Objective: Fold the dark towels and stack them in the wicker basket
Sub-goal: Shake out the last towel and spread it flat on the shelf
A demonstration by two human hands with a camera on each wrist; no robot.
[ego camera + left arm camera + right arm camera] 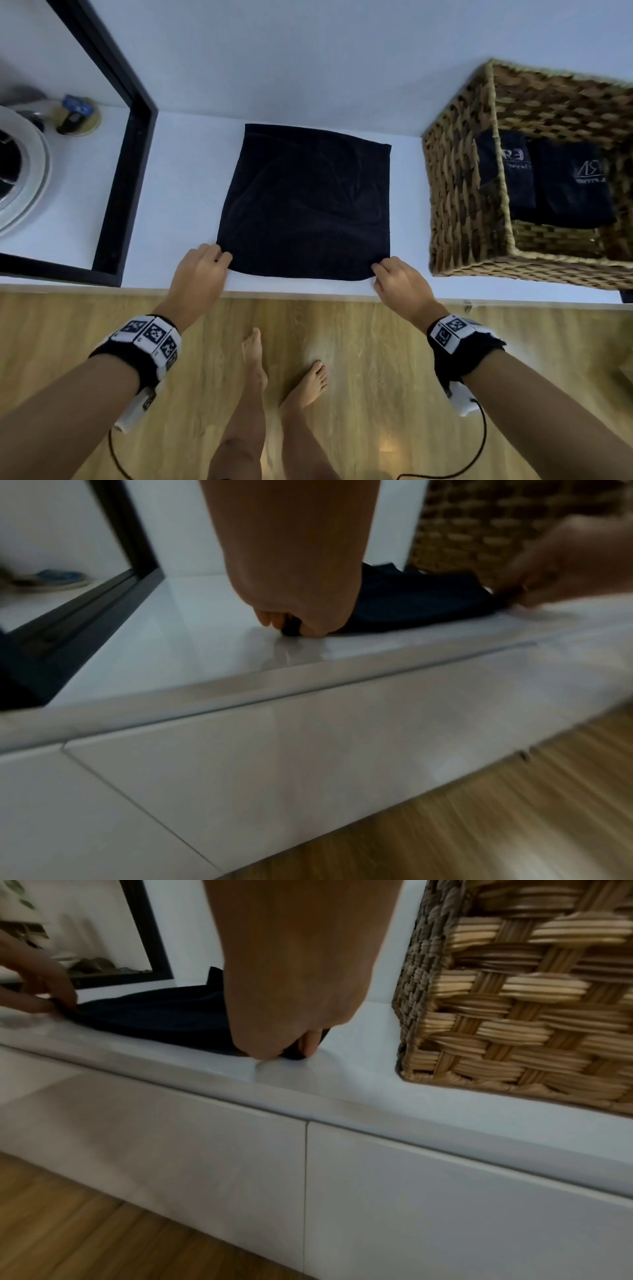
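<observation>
- At the far left of the worktop (191, 192) stands a black-framed mirror (133, 144). It plays no part in the task.
- The left hand (200, 265) is at the front edge of the worktop. Its fingers are curled and pinch the front left corner of the dark towel (308, 202). The left wrist view shows dark cloth held between the fingertips (274, 619) and the thumb.
- The dark towel lies flat in the middle of the worktop, between the mirror and the basket. Its far edge is near the wall and its front edge is near the front edge of the worktop.
- The right hand (399, 279) pinches the front right corner of the towel in the same way. The right wrist view shows the cloth between a fingertip (311, 1043) and the thumb.
- I judge that the step in hand is the first fold. To do it well, both corners should rise together and go straight to the far corners, so that the edges meet evenly. The few soft wrinkles in the middle should be smoothed afterwards.
- At the right end of the worktop stands the wicker basket (462, 192), apart from the towel. Inside it lie folded dark towels (575, 192) with pale lettering, so part of the task seems done.
</observation>
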